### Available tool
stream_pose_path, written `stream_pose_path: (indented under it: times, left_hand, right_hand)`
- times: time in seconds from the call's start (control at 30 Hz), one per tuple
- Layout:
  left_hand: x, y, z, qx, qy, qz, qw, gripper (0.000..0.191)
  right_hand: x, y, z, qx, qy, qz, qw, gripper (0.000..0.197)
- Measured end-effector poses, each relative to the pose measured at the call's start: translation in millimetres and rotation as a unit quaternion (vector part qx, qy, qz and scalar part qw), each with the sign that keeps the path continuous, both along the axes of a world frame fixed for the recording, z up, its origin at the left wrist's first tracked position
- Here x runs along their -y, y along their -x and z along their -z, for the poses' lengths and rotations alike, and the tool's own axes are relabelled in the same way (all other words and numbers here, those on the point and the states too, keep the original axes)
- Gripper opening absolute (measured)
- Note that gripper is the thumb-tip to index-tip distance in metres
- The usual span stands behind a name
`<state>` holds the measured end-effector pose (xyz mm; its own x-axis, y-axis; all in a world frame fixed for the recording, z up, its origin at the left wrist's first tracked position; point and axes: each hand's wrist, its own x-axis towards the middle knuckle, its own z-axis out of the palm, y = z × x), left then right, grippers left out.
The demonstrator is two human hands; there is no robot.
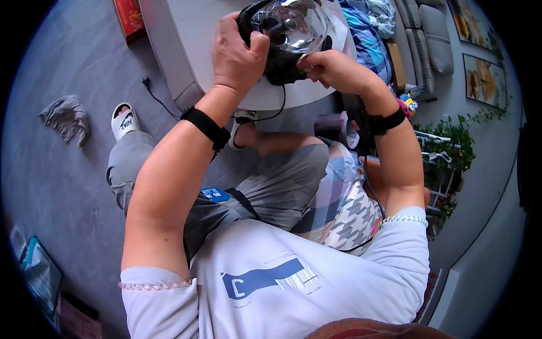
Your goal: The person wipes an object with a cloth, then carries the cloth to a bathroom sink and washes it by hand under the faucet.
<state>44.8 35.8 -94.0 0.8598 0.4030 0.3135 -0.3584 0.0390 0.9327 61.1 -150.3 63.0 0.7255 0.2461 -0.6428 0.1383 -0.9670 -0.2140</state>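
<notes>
A black corded appliance with a clear rounded cover [292,27] is tilted over the white table. My left hand [239,53] grips its black curved part from the left, the thumb along the near side. My right hand [332,70] has its fingertips bent against the lower right edge, beside the clear cover; what exactly lies between them is partly hidden. A black ribbed part shows inside the cover. The thin black cord [283,101] hangs from the underside over the table's near edge. The appliance's top is cut off by the picture's rim.
The white table [182,46] has a rounded near edge. A loose plug [146,81] with its cable and a grey cloth [67,118] lie on the floor. Blue checked fabric [368,46] is beyond the table's right side. A leafy plant [451,144] on a rack stands at the right.
</notes>
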Motion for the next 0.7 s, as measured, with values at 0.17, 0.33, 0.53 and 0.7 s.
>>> stream_pose_path:
  times: [0.17, 0.33, 0.53, 0.7]
  left_hand:
    - [8, 3, -2, 0.002, -0.001, 0.006, 1.000, 0.043]
    - [8, 2, -3, 0.004, 0.008, -0.005, 1.000, 0.044]
    - [7, -2, 5, 0.004, -0.001, 0.011, 1.000, 0.046]
    - [4, -3, 6, -0.005, -0.006, 0.013, 1.000, 0.047]
  right_hand:
    - [6, -3, -25, -0.131, -0.090, 0.157, 0.975, 0.023]
    - [47, 19, -21, -0.143, -0.360, 0.349, 0.853, 0.030]
    - [51, 45, 2, -0.074, -0.491, 0.408, 0.766, 0.036]
    - [41, 48, 16, -0.080, -0.556, 0.415, 0.716, 0.035]
